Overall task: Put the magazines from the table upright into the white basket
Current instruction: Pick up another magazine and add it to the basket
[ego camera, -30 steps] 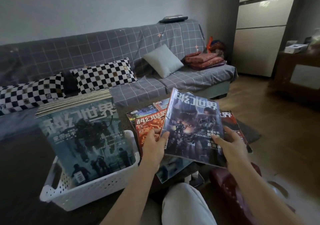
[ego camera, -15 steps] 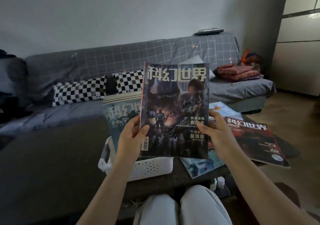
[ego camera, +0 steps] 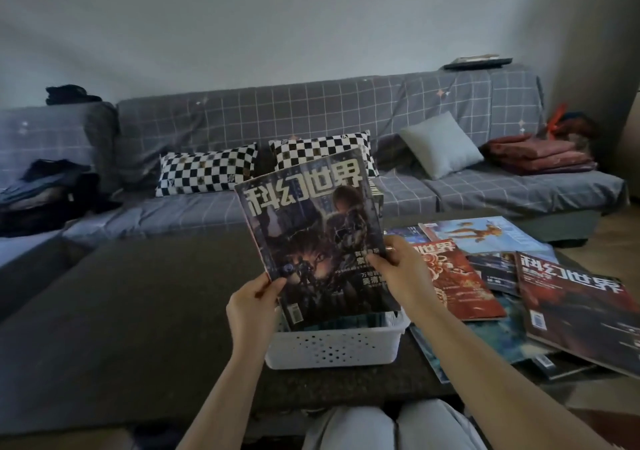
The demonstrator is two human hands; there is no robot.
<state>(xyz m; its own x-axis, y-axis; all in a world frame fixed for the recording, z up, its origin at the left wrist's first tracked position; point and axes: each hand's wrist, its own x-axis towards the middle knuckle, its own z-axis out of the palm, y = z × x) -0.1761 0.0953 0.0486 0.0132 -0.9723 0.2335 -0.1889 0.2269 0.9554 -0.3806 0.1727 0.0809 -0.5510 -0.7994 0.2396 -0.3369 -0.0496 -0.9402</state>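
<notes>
A magazine [ego camera: 313, 238] is held upright, slightly tilted, over the white basket [ego camera: 334, 345] at the worktop's [ego camera: 138, 311] near edge, pinched at its lower edges by the left hand [ego camera: 252, 306] and right hand [ego camera: 403, 276], apparently so it can be lowered in standing, while other magazines [ego camera: 519, 276] lie toward the right edge.

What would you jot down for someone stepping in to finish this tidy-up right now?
Left hand pinches the lower left edge of the dark magazine; right hand grips its right edge.
The magazine is upright, its bottom edge at the rim of the white basket; other magazines already stand behind it.
Left to do: lower this one in, then move the spread of magazines on the table to the right, upright, one after another.
</notes>
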